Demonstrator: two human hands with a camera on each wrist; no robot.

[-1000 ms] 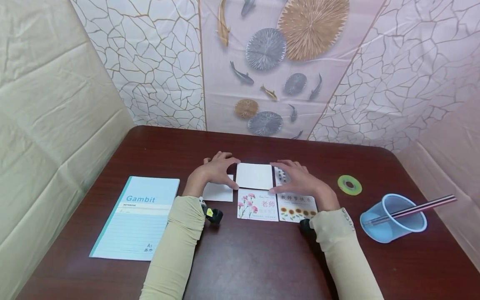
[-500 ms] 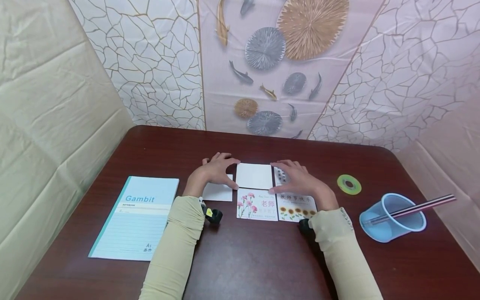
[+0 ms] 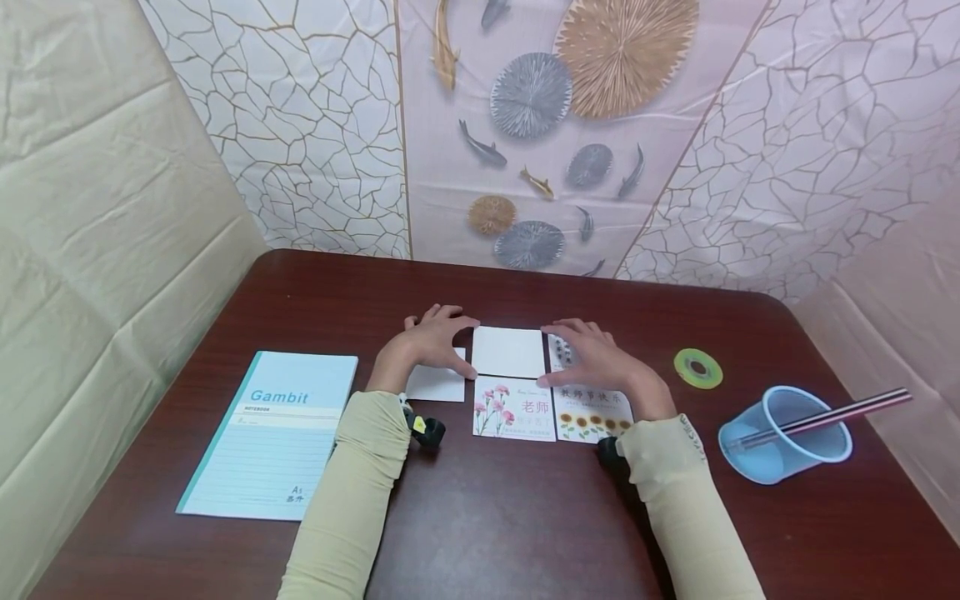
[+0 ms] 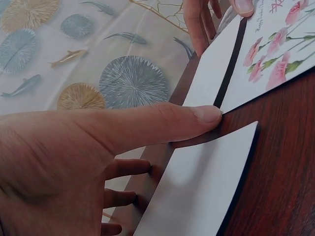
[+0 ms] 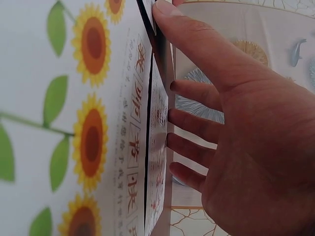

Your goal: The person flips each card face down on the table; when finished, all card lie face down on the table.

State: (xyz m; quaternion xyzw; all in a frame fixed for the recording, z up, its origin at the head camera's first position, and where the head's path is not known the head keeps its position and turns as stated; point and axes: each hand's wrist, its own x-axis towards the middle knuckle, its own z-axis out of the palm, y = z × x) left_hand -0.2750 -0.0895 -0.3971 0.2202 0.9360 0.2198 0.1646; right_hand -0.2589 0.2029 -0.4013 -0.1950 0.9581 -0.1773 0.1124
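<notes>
A blank white card point(image 3: 508, 352) lies between the two hands in the head view. My left hand point(image 3: 427, 343) is at its left side, thumb and index finger spread apart to the two left corners. On the opposite side my right hand point(image 3: 598, 364) mirrors this, thumb tip at the near right corner. In the left wrist view the left thumb point(image 4: 167, 123) lies straight, its tip on the corner. The right fingers point(image 5: 194, 123) look loosely extended. A carnation card point(image 3: 513, 410) and a sunflower card point(image 3: 595, 421) sit in front; another white card point(image 3: 437, 385) is partly under the left hand.
A printed card point(image 3: 558, 353) is partly hidden by the right hand. To the left lies a Gambit notebook point(image 3: 270, 437). On the right are a green disc point(image 3: 699, 369) and a tipped blue cup point(image 3: 772, 446) with a striped stick point(image 3: 847, 417). Patterned cloth point(image 3: 525, 208) hangs behind the table.
</notes>
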